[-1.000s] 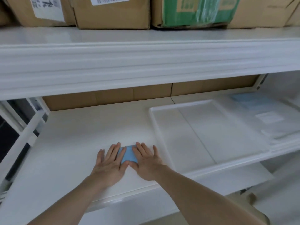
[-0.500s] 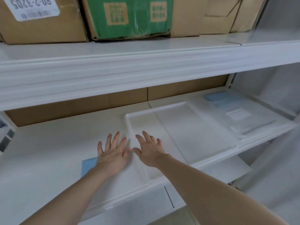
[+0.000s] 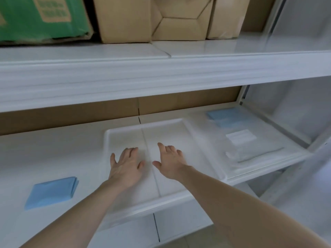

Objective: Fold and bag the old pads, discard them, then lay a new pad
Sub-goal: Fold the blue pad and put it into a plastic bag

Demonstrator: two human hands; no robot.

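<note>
Neither grip holds anything: our left hand [image 3: 125, 167] and right hand [image 3: 169, 162] are both released, fingers straight and spread, palms down over the white tray [image 3: 123, 130] on the lower shelf [image 3: 44, 154]. Whether the palms touch the tray floor we cannot tell; motion blur softens the contact. A crease line runs front to back along the tray floor between the two hands. The folded blue pad [image 3: 51, 192] lies on the shelf well to the left of the tray, apart from both hands. To the right of the tray sit a blue stack [image 3: 227, 116], probably fresh pads, and clear bags [image 3: 250, 149] with a white label. We judge the step in hand to be bagging: reach right for one bag, bring it to the folded pad, not the pad to the bags. Pinch only the top bag so the pile stays put. Keep the folded pad pressed flat when lifting, or it will spring open. Cardboard boxes [image 3: 125, 18] line the upper shelf.
</note>
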